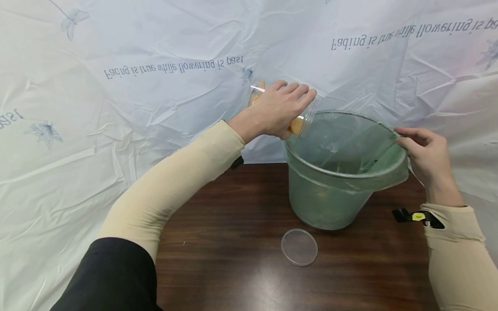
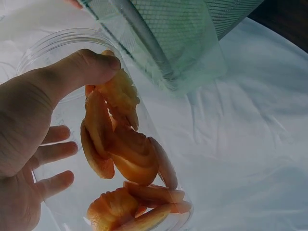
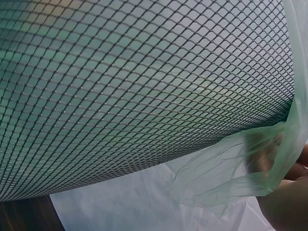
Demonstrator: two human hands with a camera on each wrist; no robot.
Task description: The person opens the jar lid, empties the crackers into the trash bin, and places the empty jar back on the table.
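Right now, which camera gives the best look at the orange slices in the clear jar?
The left wrist view: the orange slices fill the frame. The head view shows only a glimpse under the left hand; the right wrist view shows none.

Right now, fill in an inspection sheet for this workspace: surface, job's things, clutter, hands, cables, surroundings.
Surface: dark wooden table.
Job's things: clear jar of orange slices, tilted over the mesh bin; green bag liner over the bin's rim.
Clutter: clear round lid lying on the table before the bin.
Hands: left hand grips the jar; right hand pinches the liner at the rim.
Cables: nothing seen.
Surroundings: creased white printed sheet behind and to the left.
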